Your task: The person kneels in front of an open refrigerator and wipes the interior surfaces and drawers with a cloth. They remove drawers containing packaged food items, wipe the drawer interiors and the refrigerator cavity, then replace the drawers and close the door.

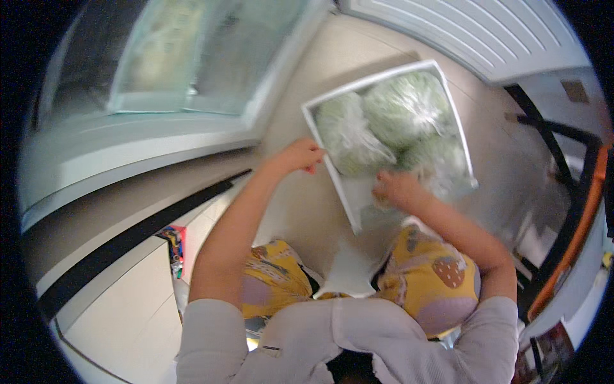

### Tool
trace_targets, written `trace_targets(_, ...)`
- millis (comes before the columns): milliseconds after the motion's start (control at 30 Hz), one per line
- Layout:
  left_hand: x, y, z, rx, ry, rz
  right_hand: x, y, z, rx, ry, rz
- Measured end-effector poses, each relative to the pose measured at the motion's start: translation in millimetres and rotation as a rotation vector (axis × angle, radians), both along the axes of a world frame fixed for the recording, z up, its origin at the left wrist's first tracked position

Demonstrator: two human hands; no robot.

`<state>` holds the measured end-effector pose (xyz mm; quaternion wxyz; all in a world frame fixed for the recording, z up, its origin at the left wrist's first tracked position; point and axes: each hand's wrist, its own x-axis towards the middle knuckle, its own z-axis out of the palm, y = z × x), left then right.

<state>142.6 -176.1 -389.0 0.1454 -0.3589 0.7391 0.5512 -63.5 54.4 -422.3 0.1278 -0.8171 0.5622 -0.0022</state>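
Observation:
A white-rimmed rectangular bin (336,187) sits before me, tilted in the view, with its near side between my knees. In it are several pale green leafy bundles (403,108) wrapped in clear plastic; they look like cabbages or lettuces. Fingers curled, my left hand (302,156) is at the bin's left rim; whether it grips the rim is unclear. My right hand (400,192) is over the near part of the bin, beside the closest wrapped bundle (436,161). Its fingers are bent and blurred, so anything beneath them is hard to make out.
Glass panels in a pale frame (249,96) stand at upper left. A white ribbed panel (460,29) is at upper right. Along the right runs a dark frame with an orange edge (571,240). A white cabinet (129,288) and a dark rail (144,235) flank my left side.

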Motion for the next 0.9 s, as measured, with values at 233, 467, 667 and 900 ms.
trace_targets(233,-18,-16,36,0.256,0.544,0.666,27,24,-59,0.129,0.293,0.05)
trace_targets(467,-14,-73,86,0.734,1.279,0.999,21,14,-60,0.152,0.187,0.034)
trace_targets(667,-16,-91,129,0.95,1.482,0.991,-1,10,-19,0.485,-0.209,-0.349)
trace_targets(900,-35,-86,121,0.725,1.709,1.034,-27,-43,112,0.543,-1.005,-0.716)
